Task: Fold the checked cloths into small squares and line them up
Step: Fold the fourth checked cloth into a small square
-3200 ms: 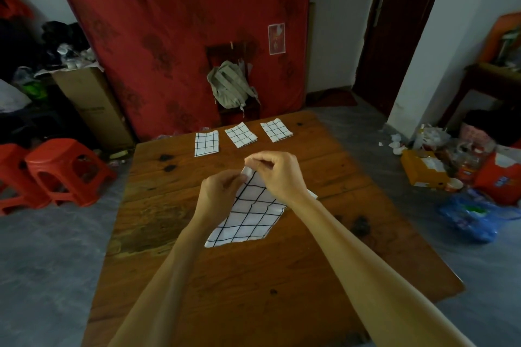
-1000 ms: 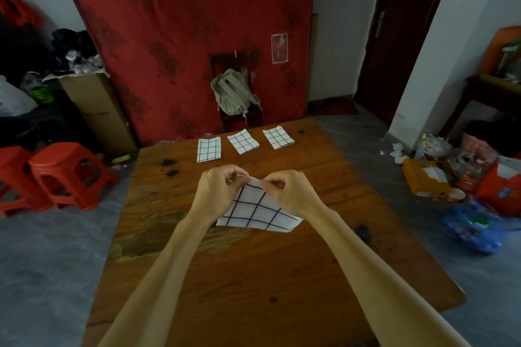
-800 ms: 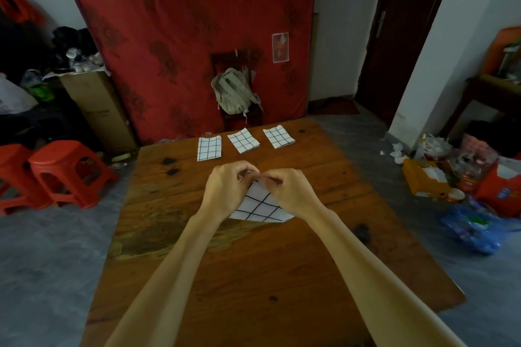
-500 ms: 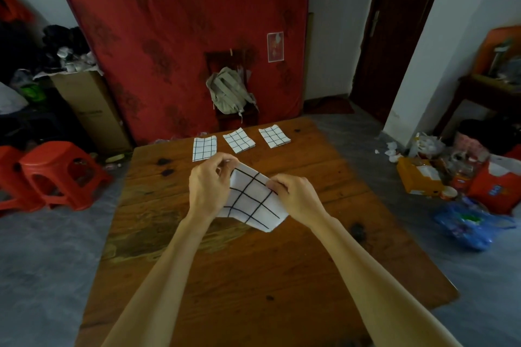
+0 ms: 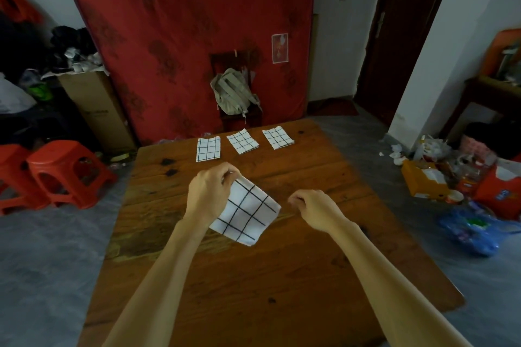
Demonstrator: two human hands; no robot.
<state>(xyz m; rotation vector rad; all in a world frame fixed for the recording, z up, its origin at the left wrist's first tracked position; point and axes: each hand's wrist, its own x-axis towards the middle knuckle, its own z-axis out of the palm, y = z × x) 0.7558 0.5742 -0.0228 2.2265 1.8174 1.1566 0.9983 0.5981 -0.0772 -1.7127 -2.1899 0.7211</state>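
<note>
Over the middle of the wooden tabletop (image 5: 282,276) hangs a folded checked cloth (image 5: 244,215), white with a thin black grid, roughly square and tilted so one corner points down toward the wood. It is held up by its top left corner. Along the far edge lie three more folded checked cloths in a row, apart from one another: the left one (image 5: 208,148), the middle one (image 5: 242,141) and the right one (image 5: 278,137), each a small flat square. No writing can be read on any cloth. The left hand (image 5: 210,197) pinches the hanging cloth's corner between curled fingers and thumb. The right hand (image 5: 314,210) is just beside the cloth, not touching it, fingers curled in and holding nothing.
</note>
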